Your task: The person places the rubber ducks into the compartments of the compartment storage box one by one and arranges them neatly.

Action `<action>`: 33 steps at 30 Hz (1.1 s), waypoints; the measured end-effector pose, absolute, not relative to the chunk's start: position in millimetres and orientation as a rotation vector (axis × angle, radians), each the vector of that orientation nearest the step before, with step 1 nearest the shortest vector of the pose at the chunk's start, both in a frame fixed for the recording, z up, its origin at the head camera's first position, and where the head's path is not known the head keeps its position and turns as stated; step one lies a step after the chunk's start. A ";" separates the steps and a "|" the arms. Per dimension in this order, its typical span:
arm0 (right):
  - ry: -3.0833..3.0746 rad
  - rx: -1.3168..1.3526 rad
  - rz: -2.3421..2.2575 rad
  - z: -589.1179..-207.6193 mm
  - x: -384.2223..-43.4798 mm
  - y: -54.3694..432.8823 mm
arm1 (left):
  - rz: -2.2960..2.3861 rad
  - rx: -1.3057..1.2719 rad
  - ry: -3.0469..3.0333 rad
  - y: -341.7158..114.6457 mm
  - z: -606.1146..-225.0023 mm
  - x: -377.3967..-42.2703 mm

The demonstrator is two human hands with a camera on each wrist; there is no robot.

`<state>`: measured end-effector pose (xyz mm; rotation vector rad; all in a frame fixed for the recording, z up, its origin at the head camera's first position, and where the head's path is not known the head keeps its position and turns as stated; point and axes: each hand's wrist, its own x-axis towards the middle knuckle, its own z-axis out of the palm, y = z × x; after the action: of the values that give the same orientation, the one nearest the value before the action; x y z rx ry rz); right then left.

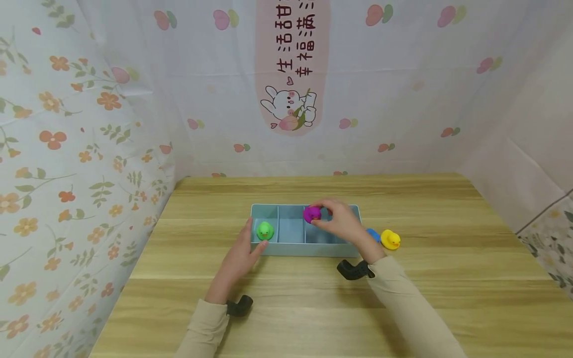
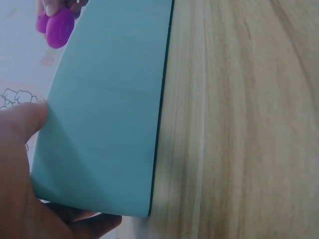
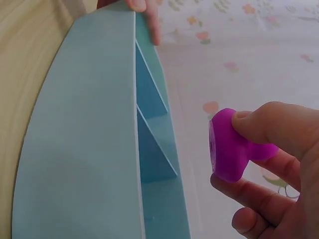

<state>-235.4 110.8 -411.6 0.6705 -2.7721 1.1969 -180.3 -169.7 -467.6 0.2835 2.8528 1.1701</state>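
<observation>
A light blue divided box point(image 1: 309, 250) lies lengthwise on the table. My left hand point(image 1: 238, 254) holds its left end, with the thumb at the front rim and the fingers around the end wall, as the left wrist view shows. A green rubber duck point(image 1: 265, 231) sits in the leftmost compartment. Over the box, near the divider right of the second compartment, my right hand point(image 1: 341, 222) pinches a purple rubber duck point(image 1: 312, 215) between thumb and fingers. In the right wrist view the purple duck point(image 3: 230, 145) is held apart from the box, its flat base showing.
To the right of the box stands a yellow rubber duck point(image 1: 391, 239). Beside it a blue rubber duck point(image 1: 373, 235) is partly hidden by my right wrist. The wooden table point(image 1: 295, 303) meets patterned cloth point(image 1: 215, 99) at the back and sides.
</observation>
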 end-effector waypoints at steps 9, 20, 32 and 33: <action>-2.783 0.723 1.187 -411.1 -238.9 91.8 | 1.181 0.294 2.854 -169.2 -467.9 -181.5; -2.880 0.798 0.985 -415.4 -239.1 68.6 | 1.205 0.289 2.845 -167.1 -467.3 -181.7; -2.991 0.744 0.693 -430.3 -243.7 50.9 | 1.208 0.302 2.872 -169.6 -467.3 -180.6; -2.997 0.736 0.662 -431.2 -244.0 49.3 | 1.207 0.304 2.870 -170.2 -467.2 -180.2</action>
<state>-244.0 49.3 -431.2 0.7363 -2.9974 0.6625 -180.2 -170.2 -467.2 0.3045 2.8701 1.2069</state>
